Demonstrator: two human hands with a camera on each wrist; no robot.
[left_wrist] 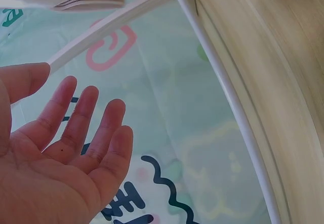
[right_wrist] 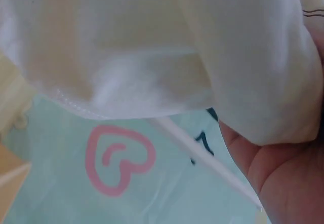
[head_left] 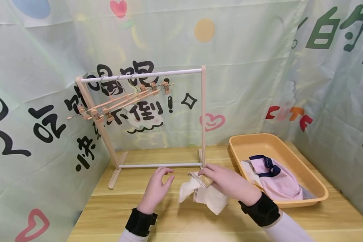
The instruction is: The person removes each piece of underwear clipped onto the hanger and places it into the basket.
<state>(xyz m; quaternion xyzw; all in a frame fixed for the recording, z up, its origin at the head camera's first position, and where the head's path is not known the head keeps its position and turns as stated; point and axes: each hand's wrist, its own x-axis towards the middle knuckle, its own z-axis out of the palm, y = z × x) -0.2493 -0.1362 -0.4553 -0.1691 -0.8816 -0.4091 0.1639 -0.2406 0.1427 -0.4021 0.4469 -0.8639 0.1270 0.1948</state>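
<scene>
My right hand (head_left: 230, 183) grips a cream cloth garment (head_left: 214, 200) with thin dark stripes along its edge and a tan patch. The cloth hangs loosely from the fingers above the table, and its full shape cannot be made out. In the right wrist view the same pale cloth (right_wrist: 142, 72) covers most of the hand. To the left, my left hand (head_left: 157, 188) is held in the air, apart from the cloth. Its fingers (left_wrist: 109, 138) are loosely bent with nothing in them, palm visible in the left wrist view.
A wooden rack (head_left: 203, 117) with a white top bar stands behind my hands. Several wooden clip hangers (head_left: 127, 99) hang on its left part. At the right, an orange tray (head_left: 290, 151) holds a pink garment (head_left: 281, 185) with navy trim and some grey cloth. Printed curtains enclose the wooden table (head_left: 109, 215).
</scene>
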